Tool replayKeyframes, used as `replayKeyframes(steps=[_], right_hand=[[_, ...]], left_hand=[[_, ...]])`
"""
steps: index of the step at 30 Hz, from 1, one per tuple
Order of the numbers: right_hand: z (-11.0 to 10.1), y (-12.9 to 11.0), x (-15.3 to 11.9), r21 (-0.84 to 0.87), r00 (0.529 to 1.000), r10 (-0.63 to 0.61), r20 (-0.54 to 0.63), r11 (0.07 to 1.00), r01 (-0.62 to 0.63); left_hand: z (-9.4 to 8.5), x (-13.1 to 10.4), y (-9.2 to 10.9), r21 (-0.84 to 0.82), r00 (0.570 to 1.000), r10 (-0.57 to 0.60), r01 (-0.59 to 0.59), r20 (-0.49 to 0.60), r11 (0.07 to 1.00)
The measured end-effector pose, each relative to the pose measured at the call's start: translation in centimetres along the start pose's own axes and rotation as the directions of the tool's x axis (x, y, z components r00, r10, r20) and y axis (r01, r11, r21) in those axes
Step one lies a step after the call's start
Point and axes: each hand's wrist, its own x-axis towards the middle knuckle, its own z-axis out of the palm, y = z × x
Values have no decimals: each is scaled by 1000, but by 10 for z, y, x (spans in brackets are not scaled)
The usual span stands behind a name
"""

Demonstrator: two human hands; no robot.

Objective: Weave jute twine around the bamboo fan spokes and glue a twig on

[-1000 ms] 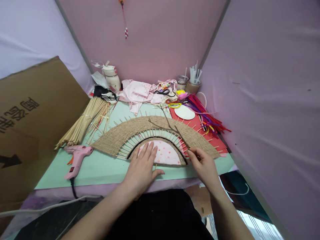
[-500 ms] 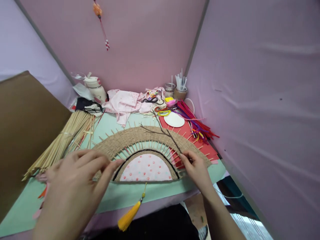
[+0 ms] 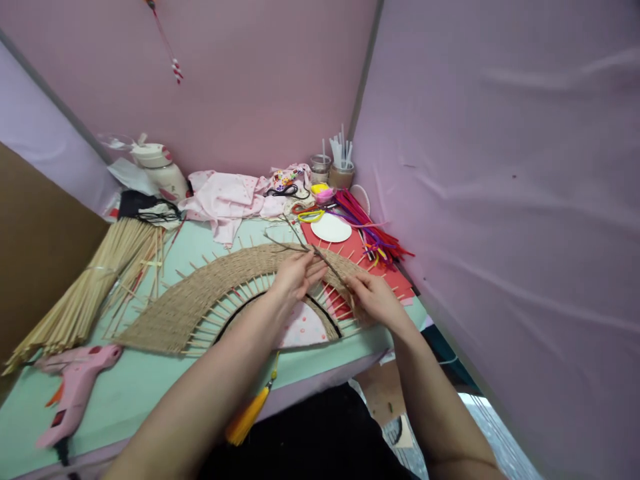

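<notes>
A thin forked brown twig (image 3: 330,265) slants over the woven fan-shaped piece (image 3: 215,277). My right hand (image 3: 373,299) pinches its lower end at the right part of the weave. At the twig's middle is my left hand (image 3: 301,273), its fingers stretched out and the thumb up against the twig. Thin wooden sticks radiate through the fan. Its inner half-circle of pink-dotted white fabric (image 3: 305,327) is partly covered by my left forearm. The yellow tassel (image 3: 249,417) hangs over the table's front edge.
A pink glue gun (image 3: 75,387) lies front left, below a bundle of wooden sticks (image 3: 75,287). Behind the fan are a bottle (image 3: 163,173), pink cloth (image 3: 225,200), a white oval (image 3: 331,228), pipe cleaners (image 3: 373,230) and a cup of white sticks (image 3: 341,170). Walls enclose the table (image 3: 115,413).
My left hand has moved right and forward, from the fan's left side to the middle of the twig. My right hand still holds the twig. The view has shifted, showing the whole glue gun.
</notes>
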Motion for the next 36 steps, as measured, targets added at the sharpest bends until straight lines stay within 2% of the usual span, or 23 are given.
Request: replayKeyframes(steps=[4,6,12,17,20,23,26,27,28,29,30,31,32,33,34,35,36], right_hand=[[-21,15,-5,-3,993,39,-108,999,-40],[-25,18,-9,-7,992,34,-124,999,-35],[-15,9,-15,-73,992,-15,-123,997,6],[-4,5,-14,-277,984,-63,-167,961,14],[-3,7,-12,-368,973,-158,-166,926,88],[-5,12,-12,-425,958,-219,-186,897,123],[-9,18,-15,-450,956,-215,-198,887,107],[-10,20,-16,-449,958,-207,-200,888,98],[-11,21,-18,-446,959,-196,-202,891,88],[-13,22,-20,-441,961,-185,-206,894,78],[-14,23,-22,-433,962,-174,-210,899,68],[-16,23,-24,-425,963,-165,-211,903,61],[-17,23,-27,-416,964,-157,-213,908,56],[-19,23,-29,-407,965,-151,-213,912,53],[-21,22,-31,-399,966,-147,-211,915,52],[-22,22,-33,-394,967,-144,-209,918,52],[-24,22,-35,-390,968,-141,-206,919,51]], left_hand=[[4,9,-3,4,999,17,-17,-36,1000],[4,11,-6,1,999,21,-21,-34,1000],[4,17,-16,-24,996,38,-40,-83,999],[6,18,-18,-53,996,42,-47,-78,998],[6,16,-18,-52,998,34,-37,-50,998],[3,9,-18,25,1000,-21,22,-3,999],[-3,-1,-15,305,990,-88,51,108,951],[-6,-5,-13,451,985,-67,-11,157,893],[-9,-8,-10,597,978,-3,-125,209,792],[-12,-11,-6,720,959,100,-266,265,641],[-14,-14,-1,801,917,223,-398,331,447],[-16,-16,4,837,849,346,-492,400,240],[-18,-17,10,843,768,445,-536,460,53],[-19,-18,15,836,691,518,-541,505,-94],[-20,-19,20,826,629,562,-528,537,-199],[-22,-18,23,815,584,585,-511,562,-273],[-24,-17,26,807,558,594,-497,579,-319]])
